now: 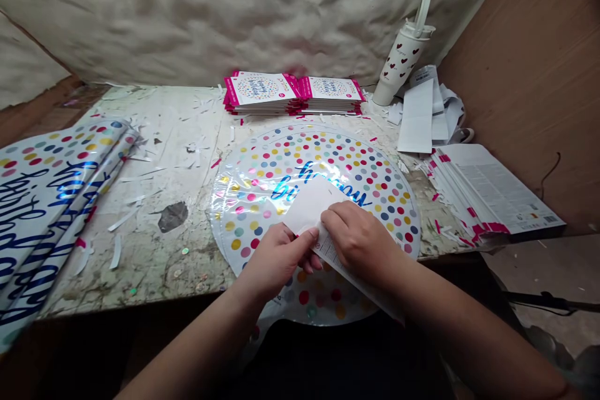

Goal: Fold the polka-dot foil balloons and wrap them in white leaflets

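A round foil balloon [340,165] with multicoloured polka dots and blue script lies flat on the worn table, hanging over its front edge. Above its lower half, my left hand [276,259] and my right hand [360,240] pinch a folded white paper packaging card [309,203] between them. A printed white strip of that card [351,275] runs down past my right hand toward the balloon's lower edge. The balloon's lower part is partly hidden by my hands and forearms.
A scuffed table [159,250] is littered with white paper scraps. Stacked pink-edged balloon packs [293,92] stand at the back. Folded foil balloons [51,212] lie left. A heart-patterned tumbler [400,62], white paper [417,115], and printed sheets [492,190] sit right.
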`<state>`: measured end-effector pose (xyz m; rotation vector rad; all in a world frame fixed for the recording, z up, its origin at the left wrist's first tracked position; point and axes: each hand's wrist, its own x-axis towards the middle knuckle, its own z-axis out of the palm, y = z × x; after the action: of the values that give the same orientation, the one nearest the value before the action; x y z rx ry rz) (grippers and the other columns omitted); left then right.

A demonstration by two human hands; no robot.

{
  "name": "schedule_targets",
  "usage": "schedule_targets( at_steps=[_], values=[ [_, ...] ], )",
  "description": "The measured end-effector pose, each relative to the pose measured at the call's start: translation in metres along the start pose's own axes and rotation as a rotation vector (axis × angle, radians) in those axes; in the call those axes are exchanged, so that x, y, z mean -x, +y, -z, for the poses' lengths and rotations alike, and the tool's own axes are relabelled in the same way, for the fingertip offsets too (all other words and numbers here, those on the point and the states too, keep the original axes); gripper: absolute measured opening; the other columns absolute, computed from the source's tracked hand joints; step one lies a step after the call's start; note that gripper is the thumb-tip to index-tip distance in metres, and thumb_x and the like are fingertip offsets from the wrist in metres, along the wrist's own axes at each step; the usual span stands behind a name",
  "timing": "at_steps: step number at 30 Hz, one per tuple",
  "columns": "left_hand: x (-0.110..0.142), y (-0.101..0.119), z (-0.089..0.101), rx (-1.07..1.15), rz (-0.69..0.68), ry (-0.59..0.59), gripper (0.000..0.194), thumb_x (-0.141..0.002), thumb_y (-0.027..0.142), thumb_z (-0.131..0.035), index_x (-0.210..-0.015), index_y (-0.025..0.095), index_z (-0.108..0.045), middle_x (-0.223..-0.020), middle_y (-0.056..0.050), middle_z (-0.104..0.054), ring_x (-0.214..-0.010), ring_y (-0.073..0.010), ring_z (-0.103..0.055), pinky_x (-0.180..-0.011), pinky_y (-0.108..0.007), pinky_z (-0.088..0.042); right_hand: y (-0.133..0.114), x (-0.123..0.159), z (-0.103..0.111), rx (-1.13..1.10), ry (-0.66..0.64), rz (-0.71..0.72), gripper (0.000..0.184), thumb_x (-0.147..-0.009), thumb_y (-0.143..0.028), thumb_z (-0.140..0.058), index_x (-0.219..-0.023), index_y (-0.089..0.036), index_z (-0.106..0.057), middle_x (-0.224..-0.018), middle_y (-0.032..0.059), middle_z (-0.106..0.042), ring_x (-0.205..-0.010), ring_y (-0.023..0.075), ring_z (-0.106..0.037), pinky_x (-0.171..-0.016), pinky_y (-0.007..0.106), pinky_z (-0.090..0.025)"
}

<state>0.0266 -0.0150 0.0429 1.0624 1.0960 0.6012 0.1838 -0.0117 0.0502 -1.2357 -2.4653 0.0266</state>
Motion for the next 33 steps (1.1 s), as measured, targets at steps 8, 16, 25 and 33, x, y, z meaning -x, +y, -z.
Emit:
schedule_targets(
  at_steps=[8, 16, 25, 33],
  values=[
    [0.007, 0.001, 0.039, 0.092, 0.02, 0.188, 0.024, -0.073, 0.033, -0.061, -0.065, 0.01, -0.061, -0.046, -0.004, -0.061, -0.04, -0.0107, -0.054, -0.041, -0.018, -0.041, 0.07, 0.1, 0.073, -0.122, -0.436, -0.239, 0.015, -0.087, -0.025, -0.043, -0.077, -0.022, -0.055, -0.074, 0.0028, -0.06, -0.062, 0.0166, -0.058, -0.053, 0.028, -0.047],
    [0.015, 0.012, -0.003, 0.052, -0.266, 0.113, 0.037, -0.075, 0.034, -0.063, -0.106, 0.015, -0.053, -0.076, -0.005, -0.065, -0.064, -0.0168, -0.063, -0.059, -0.029, -0.053, -0.002, 0.049, 0.017, 0.016, 0.159, -0.123, 0.056, -0.083, -0.022, -0.052, -0.135, -0.012, -0.036, -0.123, 0.0171, -0.051, -0.114, 0.0295, -0.047, -0.092, 0.046, -0.043],
    [0.018, -0.001, 0.068, -0.837, -1.07, 0.168, 0.05, -0.079, 0.021, -0.061, -0.127, 0.027, -0.048, -0.116, -0.007, -0.061, -0.109, -0.0239, -0.056, -0.092, -0.037, -0.046, 0.034, 0.021, -0.001, -0.319, 0.395, 0.083, 0.025, -0.082, -0.011, -0.053, -0.104, -0.02, -0.061, -0.096, 0.0078, -0.065, -0.094, 0.0212, -0.059, -0.084, 0.041, -0.049],
    [0.008, -0.049, 0.063, -1.348, -0.774, -0.106, 0.035, -0.085, 0.025, -0.049, -0.118, 0.018, -0.056, -0.129, -0.014, -0.051, -0.124, -0.0326, -0.04, -0.099, -0.05, -0.036, 0.019, 0.048, -0.042, -0.022, 0.006, 0.322, 0.028, -0.087, -0.01, -0.043, -0.111, -0.011, -0.057, -0.111, 0.0154, -0.062, -0.11, 0.0251, -0.054, -0.088, 0.043, -0.047]
  ],
)
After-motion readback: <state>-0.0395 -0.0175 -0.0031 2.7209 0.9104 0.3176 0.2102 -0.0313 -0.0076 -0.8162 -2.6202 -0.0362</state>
